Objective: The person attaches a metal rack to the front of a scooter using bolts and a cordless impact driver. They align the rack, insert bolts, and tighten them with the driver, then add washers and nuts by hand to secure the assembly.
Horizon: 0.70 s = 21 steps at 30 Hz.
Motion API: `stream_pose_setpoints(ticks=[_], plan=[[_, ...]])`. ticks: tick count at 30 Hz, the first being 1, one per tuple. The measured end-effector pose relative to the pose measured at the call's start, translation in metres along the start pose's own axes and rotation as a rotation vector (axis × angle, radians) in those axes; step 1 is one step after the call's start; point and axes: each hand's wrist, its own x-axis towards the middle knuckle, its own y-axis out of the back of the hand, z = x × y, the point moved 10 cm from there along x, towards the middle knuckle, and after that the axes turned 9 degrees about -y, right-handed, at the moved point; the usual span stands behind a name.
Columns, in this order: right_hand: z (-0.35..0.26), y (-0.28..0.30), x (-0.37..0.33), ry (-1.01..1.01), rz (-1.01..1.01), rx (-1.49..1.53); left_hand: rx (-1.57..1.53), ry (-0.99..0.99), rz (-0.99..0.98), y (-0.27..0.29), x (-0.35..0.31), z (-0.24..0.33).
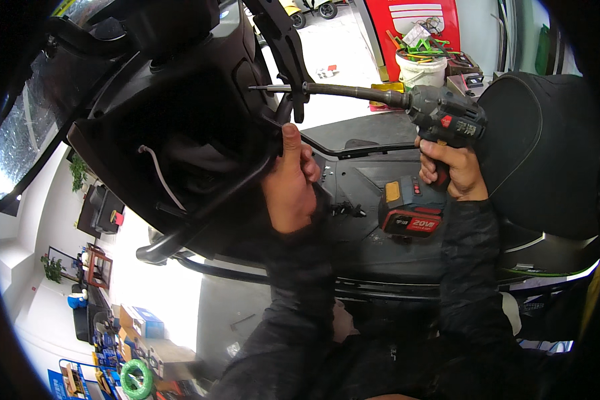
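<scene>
My right hand (455,170) is closed around the grip of a cordless impact wrench (447,117). Its battery pack (412,217) hangs below the grip, over the black footboard. From the tool's nose a long extension (357,92) points left, in line with a thin metal rod (271,88) that reaches the black front panel (247,73). Whether rod and extension touch, I cannot tell. My left hand (292,183), thumb up and fingers curled, grips a black tube (247,175) of the vehicle's front frame.
Small dark fasteners (348,209) lie on the footboard (353,180). A black padded seat (540,153) stands close by on the right. Behind are a white bucket of tools (421,70) and a red cabinet (413,20). Boxes (143,323) sit at the lower left.
</scene>
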Motion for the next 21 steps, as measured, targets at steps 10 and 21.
stream_pose_setpoints(ticks=[10, 21], plan=[[0.0006, 0.0029, 0.0008, 0.032, 0.001, 0.000, 0.021, -0.026, 0.014, 0.0006, 0.0015, 0.0007], [0.0024, 0.0034, 0.0041, 0.037, -0.018, 0.014, -0.033, -0.005, 0.004, -0.0037, -0.0005, -0.0013]])
